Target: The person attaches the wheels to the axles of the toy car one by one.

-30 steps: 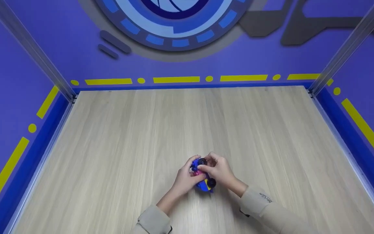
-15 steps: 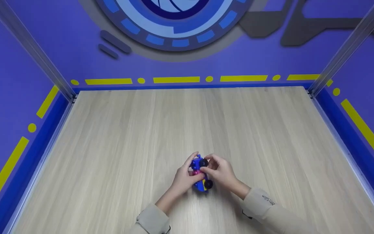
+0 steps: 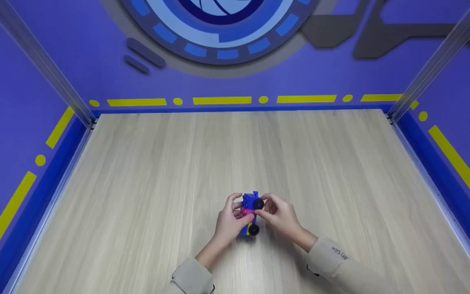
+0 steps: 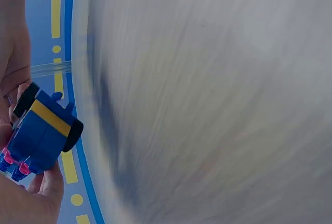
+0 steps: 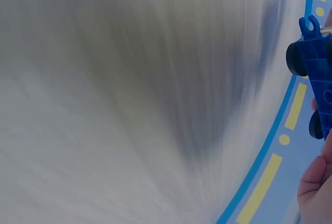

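A small toy car [image 3: 250, 199], blue with a yellow stripe, pink parts and black wheels, is held between both hands above the table in the head view. My left hand [image 3: 229, 222] grips its left side, with the thumb laid across the middle. On the other side, my right hand [image 3: 282, 216] pinches the car near the upper black wheel [image 3: 258, 203]. The left wrist view shows the blue body [image 4: 39, 138] with its yellow band and two dark wheels. From the right wrist, its flat blue underside [image 5: 317, 63] appears, with a hook-like end, partly cut off by the frame.
The wood-grain table [image 3: 235, 155] extends around the hands. A blue-purple back wall [image 3: 235, 87] with yellow dashes rises behind it, and similar walls stand on both sides. Metal posts [image 3: 426, 67] mark the back corners.
The toy car has turned a little in the hands, its lower end swinging left and its upper end tipping right. The left fingers have shifted along its side; the right hand moved slightly right.
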`<state>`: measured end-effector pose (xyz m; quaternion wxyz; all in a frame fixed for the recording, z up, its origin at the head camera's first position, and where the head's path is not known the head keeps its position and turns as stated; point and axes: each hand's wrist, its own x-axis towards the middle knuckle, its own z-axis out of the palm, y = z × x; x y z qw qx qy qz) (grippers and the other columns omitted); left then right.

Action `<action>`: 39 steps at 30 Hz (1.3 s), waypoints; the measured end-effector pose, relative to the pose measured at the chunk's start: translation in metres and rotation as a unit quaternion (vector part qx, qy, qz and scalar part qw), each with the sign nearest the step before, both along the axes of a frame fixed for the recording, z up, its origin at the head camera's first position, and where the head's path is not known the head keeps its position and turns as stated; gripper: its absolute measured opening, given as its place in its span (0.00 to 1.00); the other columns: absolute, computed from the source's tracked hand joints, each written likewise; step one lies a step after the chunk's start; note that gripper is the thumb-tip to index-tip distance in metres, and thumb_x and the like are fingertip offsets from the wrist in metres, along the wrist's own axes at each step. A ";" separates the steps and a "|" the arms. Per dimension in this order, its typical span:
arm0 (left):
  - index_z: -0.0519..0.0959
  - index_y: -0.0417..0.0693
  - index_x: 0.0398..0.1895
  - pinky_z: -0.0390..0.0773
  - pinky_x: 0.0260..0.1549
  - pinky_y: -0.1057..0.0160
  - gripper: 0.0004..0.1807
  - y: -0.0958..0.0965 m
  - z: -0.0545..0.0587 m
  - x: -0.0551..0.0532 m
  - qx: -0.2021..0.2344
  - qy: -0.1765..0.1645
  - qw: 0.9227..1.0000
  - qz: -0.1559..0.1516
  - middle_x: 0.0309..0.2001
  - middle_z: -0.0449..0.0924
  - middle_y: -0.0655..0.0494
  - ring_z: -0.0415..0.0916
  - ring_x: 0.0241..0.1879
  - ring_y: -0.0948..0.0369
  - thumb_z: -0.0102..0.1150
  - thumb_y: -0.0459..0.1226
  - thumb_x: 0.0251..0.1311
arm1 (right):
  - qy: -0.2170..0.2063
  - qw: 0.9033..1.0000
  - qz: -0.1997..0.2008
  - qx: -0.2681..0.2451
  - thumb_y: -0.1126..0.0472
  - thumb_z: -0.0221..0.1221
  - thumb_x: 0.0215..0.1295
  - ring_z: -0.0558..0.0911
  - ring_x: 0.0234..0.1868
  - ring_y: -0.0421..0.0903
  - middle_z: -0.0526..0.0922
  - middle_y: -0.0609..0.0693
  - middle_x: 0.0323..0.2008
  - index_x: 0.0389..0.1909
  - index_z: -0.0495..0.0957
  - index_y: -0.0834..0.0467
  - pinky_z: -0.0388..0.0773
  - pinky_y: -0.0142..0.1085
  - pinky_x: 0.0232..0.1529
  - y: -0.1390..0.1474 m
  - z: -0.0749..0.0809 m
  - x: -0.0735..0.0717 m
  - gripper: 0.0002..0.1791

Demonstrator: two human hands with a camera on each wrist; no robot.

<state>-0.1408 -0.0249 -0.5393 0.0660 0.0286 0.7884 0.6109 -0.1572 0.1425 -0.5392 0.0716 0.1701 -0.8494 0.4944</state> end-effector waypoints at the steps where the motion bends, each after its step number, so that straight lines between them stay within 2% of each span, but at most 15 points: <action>1: 0.60 0.48 0.58 0.75 0.43 0.56 0.33 0.000 0.000 0.000 -0.004 0.001 1.000 0.005 0.49 0.75 0.43 0.76 0.43 0.53 0.61 0.39 0.49 | 0.002 1.000 0.000 0.000 0.61 0.65 0.46 0.68 0.21 0.33 0.73 0.43 0.20 0.37 0.74 0.59 0.68 0.26 0.22 0.000 0.000 0.000 0.16; 8: 0.67 0.46 0.52 0.73 0.42 0.58 0.26 -0.001 0.000 -0.001 -0.026 0.023 0.999 0.025 0.45 0.76 0.48 0.74 0.41 0.57 0.62 0.39 0.48 | 0.024 1.000 -0.001 0.001 0.63 0.65 0.45 0.67 0.20 0.32 0.73 0.45 0.21 0.37 0.74 0.59 0.67 0.26 0.20 0.001 -0.003 0.001 0.16; 12: 0.69 0.48 0.51 0.72 0.43 0.57 0.25 -0.002 0.000 -0.001 -0.031 0.027 0.999 0.030 0.44 0.76 0.50 0.73 0.40 0.59 0.62 0.39 0.48 | 0.031 0.999 -0.001 0.008 0.63 0.65 0.46 0.68 0.20 0.32 0.75 0.47 0.27 0.38 0.74 0.58 0.68 0.26 0.20 0.002 -0.004 0.001 0.16; 19: 0.71 0.50 0.51 0.71 0.43 0.57 0.24 -0.003 -0.003 -0.001 -0.068 0.055 0.996 0.023 0.46 0.77 0.51 0.73 0.42 0.58 0.62 0.37 0.47 | 0.053 0.998 0.010 0.012 0.69 0.65 0.43 0.73 0.26 0.50 0.74 0.56 0.40 0.43 0.73 0.62 0.71 0.35 0.23 0.002 -0.001 -0.002 0.22; 21: 0.72 0.50 0.51 0.71 0.42 0.56 0.24 -0.003 -0.004 -0.001 -0.088 0.067 0.994 0.021 0.46 0.77 0.50 0.73 0.42 0.57 0.62 0.36 0.47 | 0.038 0.999 0.022 0.014 0.69 0.65 0.43 0.72 0.29 0.52 0.73 0.57 0.43 0.47 0.72 0.63 0.71 0.35 0.23 0.003 0.000 -0.002 0.25; 26: 0.75 0.51 0.49 0.70 0.43 0.54 0.23 -0.001 -0.004 -0.001 -0.140 0.095 0.986 0.011 0.46 0.77 0.50 0.72 0.44 0.55 0.63 0.34 0.45 | -0.023 0.997 0.057 0.048 0.63 0.64 0.47 0.72 0.34 0.48 0.70 0.54 0.48 0.54 0.69 0.56 0.69 0.29 0.28 0.007 0.003 -0.002 0.29; 32: 0.76 0.51 0.48 0.69 0.46 0.54 0.23 0.000 -0.003 0.001 -0.187 0.118 0.975 -0.008 0.47 0.77 0.53 0.71 0.46 0.54 0.64 0.33 0.43 | -0.050 0.993 0.096 0.049 0.59 0.63 0.50 0.73 0.34 0.49 0.73 0.56 0.43 0.55 0.68 0.58 0.70 0.29 0.28 0.011 0.001 -0.004 0.29; 39: 0.77 0.51 0.46 0.69 0.46 0.56 0.22 0.000 -0.004 0.003 -0.220 0.150 0.963 -0.030 0.47 0.78 0.55 0.71 0.45 0.56 0.64 0.33 0.43 | -0.071 0.991 0.098 0.061 0.61 0.63 0.49 0.73 0.33 0.49 0.74 0.52 0.37 0.51 0.71 0.61 0.74 0.39 0.31 0.011 0.002 -0.002 0.26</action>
